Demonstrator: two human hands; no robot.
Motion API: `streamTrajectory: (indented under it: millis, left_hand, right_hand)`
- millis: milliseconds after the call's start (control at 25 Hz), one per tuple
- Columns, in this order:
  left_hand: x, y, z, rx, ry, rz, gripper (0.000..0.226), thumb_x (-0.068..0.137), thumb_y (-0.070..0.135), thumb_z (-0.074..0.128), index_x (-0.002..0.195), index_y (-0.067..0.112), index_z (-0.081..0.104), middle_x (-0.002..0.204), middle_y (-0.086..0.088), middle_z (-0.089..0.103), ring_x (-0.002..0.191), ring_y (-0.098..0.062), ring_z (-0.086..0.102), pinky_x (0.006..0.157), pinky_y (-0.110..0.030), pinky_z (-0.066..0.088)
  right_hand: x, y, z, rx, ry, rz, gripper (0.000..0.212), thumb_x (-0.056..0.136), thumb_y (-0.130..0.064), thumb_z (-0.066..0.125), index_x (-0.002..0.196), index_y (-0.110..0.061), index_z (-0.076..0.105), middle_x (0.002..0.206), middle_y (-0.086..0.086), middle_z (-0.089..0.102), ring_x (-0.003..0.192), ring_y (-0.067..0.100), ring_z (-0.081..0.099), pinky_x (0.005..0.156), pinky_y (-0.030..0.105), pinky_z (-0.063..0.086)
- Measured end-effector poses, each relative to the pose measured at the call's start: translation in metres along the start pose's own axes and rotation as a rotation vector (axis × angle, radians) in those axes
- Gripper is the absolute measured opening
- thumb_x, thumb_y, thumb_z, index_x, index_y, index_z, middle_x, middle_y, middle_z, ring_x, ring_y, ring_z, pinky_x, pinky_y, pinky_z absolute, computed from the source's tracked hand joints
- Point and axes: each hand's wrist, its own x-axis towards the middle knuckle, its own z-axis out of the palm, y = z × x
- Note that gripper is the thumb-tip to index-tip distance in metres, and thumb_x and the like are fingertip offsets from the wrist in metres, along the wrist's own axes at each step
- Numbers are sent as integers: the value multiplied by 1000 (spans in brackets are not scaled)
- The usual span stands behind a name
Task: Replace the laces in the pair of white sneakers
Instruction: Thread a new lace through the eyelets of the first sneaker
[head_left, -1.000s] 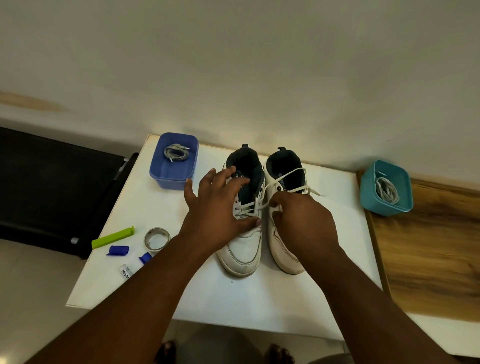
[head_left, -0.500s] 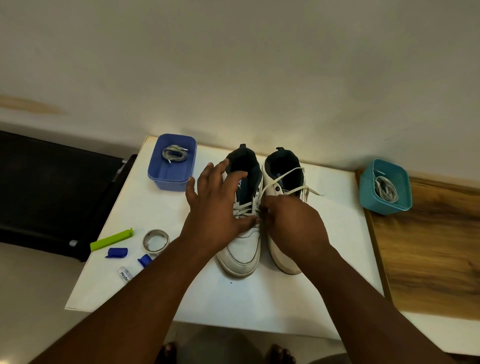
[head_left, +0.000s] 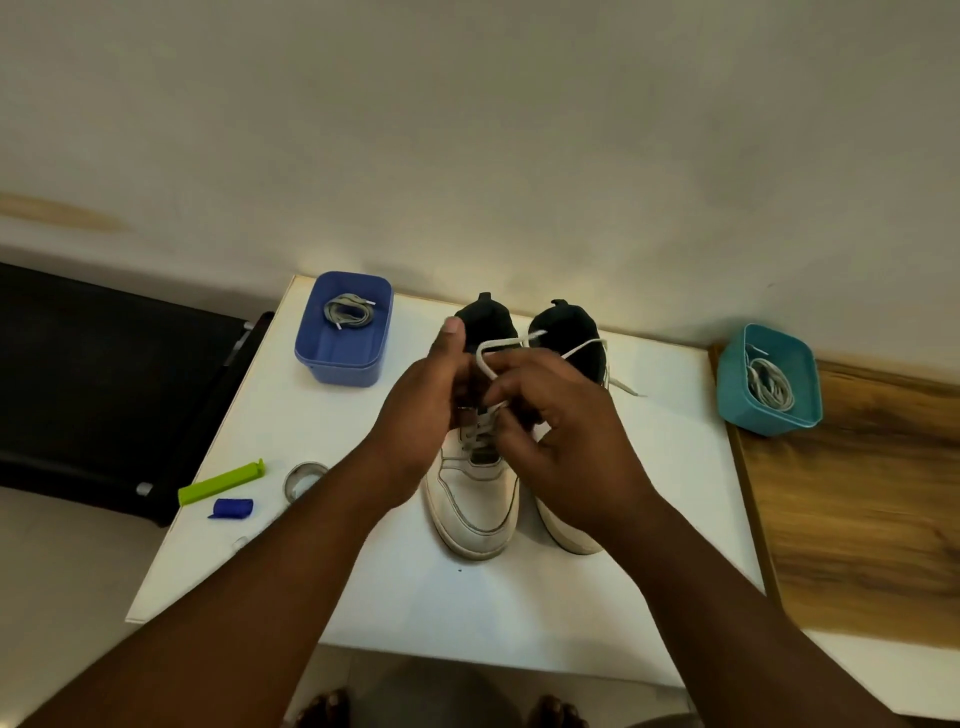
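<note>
Two white sneakers are set side by side on the white surface (head_left: 395, 582), toes toward the person and dark openings toward the wall. The left sneaker (head_left: 475, 512) is seen from toe to tongue, with its lacing partly covered by the hands. The right sneaker (head_left: 569, 332) is largely hidden behind the right forearm, only its dark collar and toe edge being shown.

Both hands are raised over the left sneaker's lacing. The left hand (head_left: 423, 410) is curled, thumb up, and the grip appears closed on the lace, though the exact contact is hidden by the fingers. The right hand (head_left: 563, 434) is curled too, with its grip pinching the white lace (head_left: 501, 345). A loop of that lace is lifted above the hands, and a strand is drawn to the right across the right sneaker's collar, its free end lying on the surface beside that sneaker.

A blue tub (head_left: 343, 332) holding a coiled grey lace (head_left: 349, 310) is placed at the far left corner of the surface. A teal tub (head_left: 769, 382) with pale laces inside is placed to the right, at the edge of a wooden board (head_left: 857, 499). Near the left edge, a green clip (head_left: 221, 482), a small blue cap (head_left: 232, 508) and a metal ring (head_left: 304, 478) are laid close together.
</note>
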Motion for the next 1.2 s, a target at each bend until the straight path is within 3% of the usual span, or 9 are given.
streamTrajectory:
  millis: [200, 360, 440, 560, 640, 880, 1000, 1080, 1200]
  left_hand:
    - [0, -3, -2, -116, 15, -63, 35, 104, 41, 46, 109, 17, 71, 104, -10, 76, 101, -25, 72, 92, -44, 58]
    - [5, 2, -5, -273, 162, -49, 26, 108, 31, 41, 97, 18, 62, 77, 1, 66, 74, -14, 60, 72, -33, 51]
    - [1, -3, -2, 81, 191, 123, 28, 108, 32, 40, 97, 20, 63, 77, 1, 65, 74, -13, 62, 70, -28, 53]
    - [-13, -18, 16, 306, -11, 276, 24, 107, 31, 43, 106, 28, 67, 88, -4, 71, 83, -22, 70, 74, -42, 61]
    - [-17, -29, 27, 384, -72, 302, 23, 106, 27, 45, 104, 30, 68, 85, 0, 71, 79, -18, 70, 72, -43, 59]
    - [-17, -27, 26, 437, -102, 270, 35, 105, 35, 47, 75, 32, 64, 66, 18, 66, 68, -2, 64, 65, -17, 47]
    - [-14, -26, 14, 482, 150, 246, 31, 98, 44, 45, 85, 27, 67, 76, 7, 69, 74, -10, 67, 71, -35, 56]
    - [-1, -25, -2, 378, 417, 175, 20, 99, 31, 48, 90, 25, 64, 84, 4, 68, 83, -15, 66, 76, -38, 56]
    - [13, -27, -18, 475, 515, 91, 25, 100, 36, 54, 87, 18, 64, 80, 2, 65, 77, -13, 61, 70, -33, 52]
  right_hand:
    - [0, 11, -12, 120, -121, -29, 19, 87, 2, 69, 92, -16, 75, 130, -7, 68, 106, 10, 69, 69, 29, 57]
    - [-7, 15, -10, 81, -296, -32, 31, 88, -2, 61, 111, -19, 73, 132, -7, 61, 107, 12, 65, 78, 21, 49]
    - [-8, 10, -3, 26, -161, 50, 39, 95, -9, 54, 129, -24, 65, 137, -7, 52, 113, 9, 59, 84, 20, 49]
    - [0, 1, 11, 94, 140, 333, 24, 107, -33, 50, 103, -21, 70, 104, -2, 62, 96, 8, 62, 78, 22, 48]
    - [3, 5, 14, 163, 141, 473, 33, 106, -34, 54, 88, -11, 69, 83, 7, 65, 77, 15, 62, 66, 32, 49]
    - [5, -1, 7, 587, 214, 645, 35, 111, -31, 40, 116, -23, 73, 83, -2, 65, 67, 1, 58, 60, 15, 49]
    - [4, 1, 9, 447, 227, 623, 33, 111, -27, 40, 120, -26, 71, 82, -13, 61, 73, -2, 57, 70, 17, 48]
    - [1, 7, 11, 258, 165, 581, 32, 110, -21, 43, 125, -27, 70, 102, -11, 64, 90, -5, 60, 82, 15, 44]
    - [-5, 14, 18, 31, 33, 517, 30, 102, -9, 56, 126, -19, 73, 111, -1, 65, 91, -11, 57, 79, 0, 39]
